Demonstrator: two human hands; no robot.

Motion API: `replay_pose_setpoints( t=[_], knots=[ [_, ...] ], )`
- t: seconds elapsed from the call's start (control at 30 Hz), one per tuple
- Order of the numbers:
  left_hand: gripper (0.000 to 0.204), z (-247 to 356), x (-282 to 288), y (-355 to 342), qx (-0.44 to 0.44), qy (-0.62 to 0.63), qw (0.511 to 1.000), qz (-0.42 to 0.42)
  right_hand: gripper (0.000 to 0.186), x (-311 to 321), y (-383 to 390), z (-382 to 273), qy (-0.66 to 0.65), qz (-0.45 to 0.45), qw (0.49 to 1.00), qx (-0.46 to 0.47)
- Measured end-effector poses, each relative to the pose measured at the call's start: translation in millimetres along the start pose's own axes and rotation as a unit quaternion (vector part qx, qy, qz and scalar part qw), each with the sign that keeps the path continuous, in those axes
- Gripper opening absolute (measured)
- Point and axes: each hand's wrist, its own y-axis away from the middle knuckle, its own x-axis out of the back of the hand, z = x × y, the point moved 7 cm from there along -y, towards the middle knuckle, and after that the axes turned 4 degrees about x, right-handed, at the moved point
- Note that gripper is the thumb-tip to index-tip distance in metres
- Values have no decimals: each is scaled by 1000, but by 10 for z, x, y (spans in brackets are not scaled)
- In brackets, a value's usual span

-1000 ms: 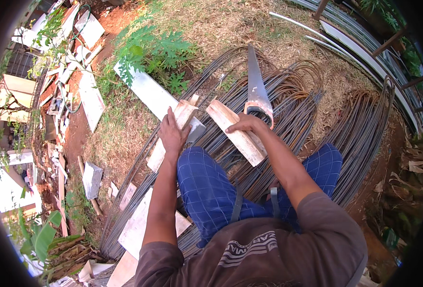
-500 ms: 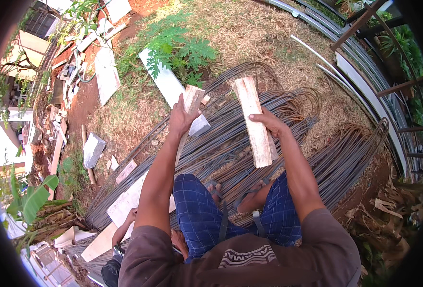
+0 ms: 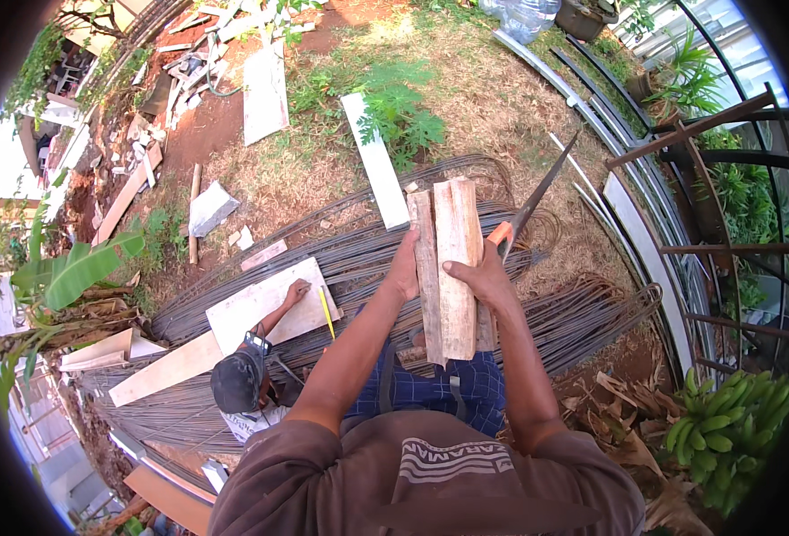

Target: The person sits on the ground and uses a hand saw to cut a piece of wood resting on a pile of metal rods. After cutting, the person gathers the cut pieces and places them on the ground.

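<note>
My left hand (image 3: 402,265) is closed on the edge of a narrow, rough wooden board (image 3: 425,277). My right hand (image 3: 482,275) grips a wider pale wooden board (image 3: 456,255), thumb across its front. Both boards stand side by side over my knees, and a further piece of wood (image 3: 486,327) shows partly behind the wider one. A handsaw (image 3: 537,198) with an orange handle sticks up right behind my right fingers, its blade slanting up to the right. Whether those fingers also hold the handle is hidden.
Bundles of bent steel bars (image 3: 323,246) lie beneath me. On my left, a co-worker in a dark cap (image 3: 238,380) reaches over a pale panel (image 3: 233,313) beside a yellow strip (image 3: 326,311). Green bananas (image 3: 729,429) hang at right, near a rusty metal frame (image 3: 711,248).
My hands have come together, bringing the separate boards side by side and closer to me. The orange-handled saw now shows by my right hand. The view has shifted, bringing the co-worker further in.
</note>
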Motion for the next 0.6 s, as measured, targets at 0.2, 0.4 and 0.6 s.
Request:
replay_pose_setpoints(
  t=[0.2, 0.4, 0.6],
  knots=[
    [81, 323, -238, 943, 43, 55, 991, -118, 82, -331, 599, -622, -37, -36, 997, -49],
    [78, 444, 161, 1064, 67, -37, 985, -155, 68, -710, 916, -1188, -80, -116, 990, -31],
    [97, 744, 205, 1345, 24, -46, 985, -165, 75, -1061, 1004, -1400, 7, -73, 997, -37]
  ],
)
